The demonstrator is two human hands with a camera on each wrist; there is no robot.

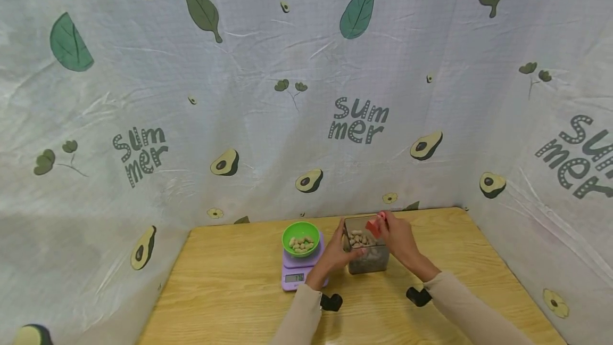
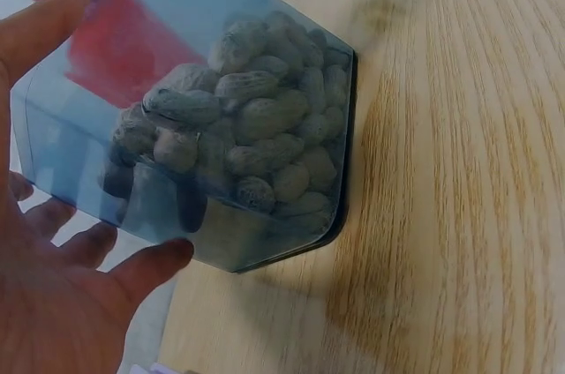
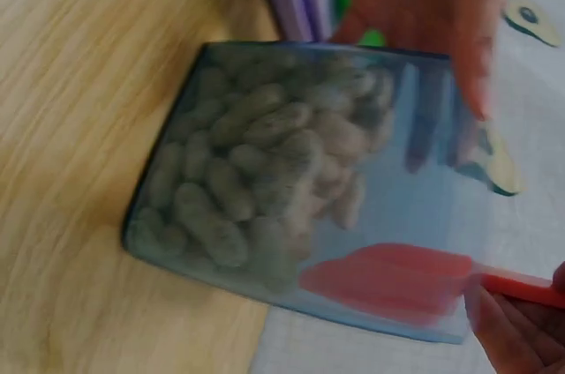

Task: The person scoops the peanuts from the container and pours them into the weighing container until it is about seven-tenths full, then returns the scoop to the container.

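Note:
A clear, dark-tinted square container (image 1: 367,265) stands on the table, partly filled with unshelled peanuts (image 2: 265,118). My left hand (image 1: 337,252) grips it by its left side, the thumb near the front rim and the fingers along the wall. In my right hand (image 1: 398,236) I hold a red scoop (image 3: 388,281) by its handle. The scoop's head is inside the container, beside the peanuts. Left of the container, a green bowl (image 1: 286,237) with several peanuts in it sits on a purple kitchen scale (image 1: 289,273). The scale's display is lit, its digits too small to read surely.
The wooden table (image 1: 230,281) reaches back to a hanging white sheet (image 1: 268,137) printed with avocados, leaves and lettering. More of that sheet closes in the left and right sides. Black wrist straps show on both sleeves.

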